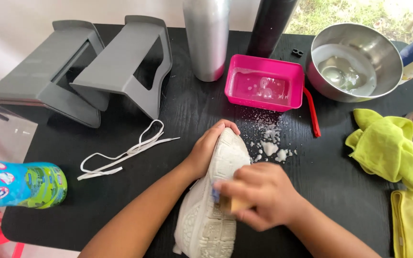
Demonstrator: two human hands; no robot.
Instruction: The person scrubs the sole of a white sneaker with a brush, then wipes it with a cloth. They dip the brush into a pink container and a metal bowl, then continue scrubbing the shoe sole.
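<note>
A white sneaker (211, 215) lies sole-up on the black table (120, 191), toe pointing away from me. My left hand (206, 145) grips its toe end from the left. My right hand (259, 193) is closed around a small wooden-handled brush (237, 204) with blue bristles, pressed on the middle of the sole. Soap foam (269, 145) is spattered on the table just right of the toe.
A pink tub of soapy water (264, 88), a steel bowl of water (354, 62), two tall bottles (206, 38), grey stands (96, 71), white laces (125, 153), yellow-green cloths (388, 148), a red-handled tool (311, 112), and a lying colourful bottle (20, 184).
</note>
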